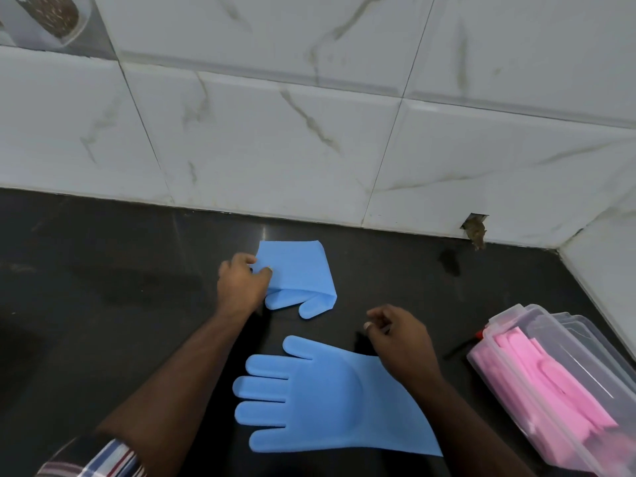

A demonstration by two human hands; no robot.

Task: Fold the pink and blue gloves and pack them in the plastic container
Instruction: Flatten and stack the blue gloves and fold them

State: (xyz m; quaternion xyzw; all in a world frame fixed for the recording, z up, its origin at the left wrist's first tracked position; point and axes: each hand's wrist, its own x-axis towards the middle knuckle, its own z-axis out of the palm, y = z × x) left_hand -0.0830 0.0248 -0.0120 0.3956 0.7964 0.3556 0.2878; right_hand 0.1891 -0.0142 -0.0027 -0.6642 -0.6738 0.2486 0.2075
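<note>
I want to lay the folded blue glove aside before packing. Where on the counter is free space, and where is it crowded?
The dark counter is bare left of the left hand, up to the tiled wall. Another bare strip lies between the folded blue glove and the plastic container. The middle is crowded: flat blue glove, right hand, both forearms.

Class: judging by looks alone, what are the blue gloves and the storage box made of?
Blue gloves: probably silicone or rubber; matte, smooth, thick, and the folded glove bends softly without creasing. Plastic container: clear, glossy rigid plastic; the pink gloves show through its wall.
</note>
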